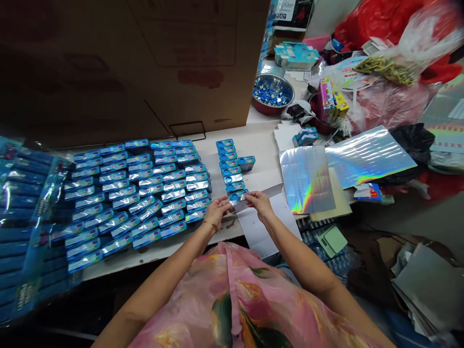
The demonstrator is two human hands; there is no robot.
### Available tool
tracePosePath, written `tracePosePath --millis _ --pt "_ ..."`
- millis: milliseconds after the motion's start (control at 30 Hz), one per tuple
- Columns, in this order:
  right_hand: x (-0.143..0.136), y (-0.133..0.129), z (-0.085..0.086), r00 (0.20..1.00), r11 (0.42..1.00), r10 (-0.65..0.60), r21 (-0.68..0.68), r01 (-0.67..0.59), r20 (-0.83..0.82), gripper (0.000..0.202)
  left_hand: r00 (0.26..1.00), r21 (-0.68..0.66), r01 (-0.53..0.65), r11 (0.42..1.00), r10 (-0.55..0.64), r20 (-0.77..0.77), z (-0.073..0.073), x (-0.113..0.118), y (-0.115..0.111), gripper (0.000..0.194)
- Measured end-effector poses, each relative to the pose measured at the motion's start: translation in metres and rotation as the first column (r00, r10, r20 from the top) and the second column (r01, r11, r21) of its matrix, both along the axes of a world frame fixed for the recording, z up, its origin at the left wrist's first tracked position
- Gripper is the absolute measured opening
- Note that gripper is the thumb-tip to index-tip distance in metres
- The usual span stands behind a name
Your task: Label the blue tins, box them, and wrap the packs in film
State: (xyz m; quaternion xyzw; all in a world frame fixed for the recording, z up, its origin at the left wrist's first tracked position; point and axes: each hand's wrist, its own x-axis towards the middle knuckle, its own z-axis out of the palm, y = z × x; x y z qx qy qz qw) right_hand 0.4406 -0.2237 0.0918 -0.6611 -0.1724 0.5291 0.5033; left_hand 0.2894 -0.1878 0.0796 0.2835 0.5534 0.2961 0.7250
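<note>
Blue small box (238,196), held at its ends by my left hand (219,209) and right hand (259,202), fingertips pinching.

To my left, the dense rows of small blue boxes (139,193) block the desk (213,227). Just past them a bare strip runs up to the short column of blue boxes (228,163). The large brown cardboard carton (145,67) walls off the far side; right of the column, silvery iridescent sheets (308,176) cover the surface.
</note>
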Motion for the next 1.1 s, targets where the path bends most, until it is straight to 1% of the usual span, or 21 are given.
tracePosePath --millis 67,100,167,200,267,333,533,633,733,800,900,933,967,1000,1033,1067,1100 --pt "-0.003 0.003 -0.009 0.983 0.999 0.025 0.030 -0.031 0.180 0.020 0.990 0.047 0.002 0.999 0.005 -0.141 -0.008 -0.001 0.003 0.042" --pt "-0.004 0.005 -0.013 0.955 0.998 0.040 0.041 -0.054 0.292 0.017 0.973 0.070 0.022 0.997 -0.006 -0.232 -0.011 -0.001 0.004 0.040" --pt "-0.007 0.008 -0.019 0.860 0.993 0.071 0.044 -0.108 0.506 0.012 0.920 0.100 0.082 0.992 -0.037 -0.391 -0.018 0.001 0.008 0.039" --pt "-0.008 0.009 -0.022 0.802 0.991 0.083 0.039 -0.131 0.591 0.011 0.896 0.104 0.107 0.989 -0.050 -0.442 -0.020 0.002 0.010 0.040" --pt "-0.009 0.011 -0.026 0.695 0.985 0.094 0.033 -0.167 0.713 0.010 0.870 0.106 0.126 0.986 -0.059 -0.489 -0.024 0.005 0.013 0.040" --pt "-0.009 0.013 -0.029 0.616 0.981 0.114 0.011 -0.195 0.779 0.011 0.858 0.099 0.134 0.986 -0.065 -0.509 -0.026 0.008 0.015 0.039" --pt "-0.009 0.016 -0.034 0.482 0.957 0.228 -0.105 -0.270 0.846 0.011 0.818 0.065 0.183 0.981 -0.115 -0.563 -0.026 0.014 0.018 0.036" --pt "-0.009 0.017 -0.035 0.393 0.941 0.282 -0.173 -0.291 0.875 0.012 0.796 0.064 0.218 0.974 -0.139 -0.590 -0.028 0.018 0.020 0.035" --pt "-0.009 0.015 -0.031 0.301 0.922 0.340 -0.253 -0.292 0.891 0.017 0.768 0.060 0.254 0.965 -0.164 -0.619 -0.033 0.023 0.023 0.030" --pt "-0.008 0.010 -0.025 0.202 0.880 0.402 -0.316 -0.356 0.893 0.024 0.753 0.060 0.272 0.960 -0.174 -0.634 -0.037 0.026 0.025 0.028" --pt "-0.008 0.002 -0.016 0.004 0.759 0.484 -0.418 -0.499 0.875 0.033 0.744 0.058 0.292 0.955 -0.188 -0.641 -0.038 0.030 0.027 0.027" --pt "-0.007 0.000 -0.014 -0.044 0.724 0.497 -0.441 -0.530 0.867 0.035 0.744 0.056 0.298 0.953 -0.195 -0.639 -0.037 0.030 0.027 0.027" --pt "-0.006 -0.001 -0.012 -0.072 0.699 0.504 -0.456 -0.551 0.861 0.036 0.744 0.054 0.304 0.951 -0.202 -0.638 -0.036 0.030 0.027 0.027" --pt "-0.002 -0.002 -0.010 -0.079 0.686 0.508 -0.459 -0.564 0.858 0.035 0.744 0.052 0.311 0.949 -0.209 -0.634 -0.034 0.029 0.028 0.027" --pt "0.004 -0.002 -0.009 -0.064 0.690 0.510 -0.452 -0.565 0.858 0.033 0.750 0.052 0.309 0.950 -0.210 -0.628 -0.032 0.028 0.027 0.027" --pt "0.013 -0.001 -0.009 -0.026 0.714 0.503 -0.433 -0.550 0.864 0.031 0.758 0.052 0.305 0.951 -0.209 -0.617 -0.030 0.025 0.027 0.028" --pt "0.025 0.001 -0.009 0.032 0.761 0.481 -0.399 -0.512 0.876 0.031 0.774 0.054 0.290 0.955 -0.201 -0.601 -0.030 0.022 0.027 0.030"
